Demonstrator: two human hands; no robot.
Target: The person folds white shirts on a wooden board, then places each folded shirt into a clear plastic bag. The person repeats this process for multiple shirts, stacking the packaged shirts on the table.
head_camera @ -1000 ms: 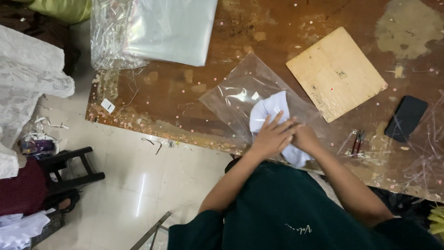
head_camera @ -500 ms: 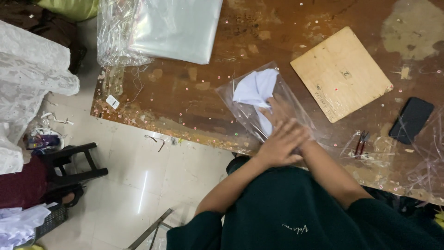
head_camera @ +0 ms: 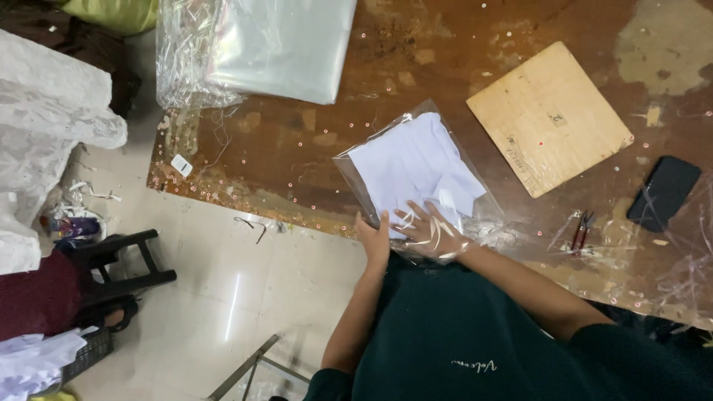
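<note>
Two grips [head_camera: 405, 234], one bagged cloth [head_camera: 412, 163]

It looks like a small garment packing workshop: a worn wooden worktop [head_camera: 312, 160], a stack of clear plastic bags [head_camera: 282, 44] at the upper middle, white lace fabric [head_camera: 44, 126] at the left.

left hand [head_camera: 373, 238] edge-on; right hand [head_camera: 429, 229] flat, fingers spread

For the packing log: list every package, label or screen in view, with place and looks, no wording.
Clear plastic bag: table's near edge, white folded cloth inside, both hands on it.
Stack of clear bags: table's far left, glossy.
Small white tag: table's left corner.
Dark phone: right side, black screen.
</note>
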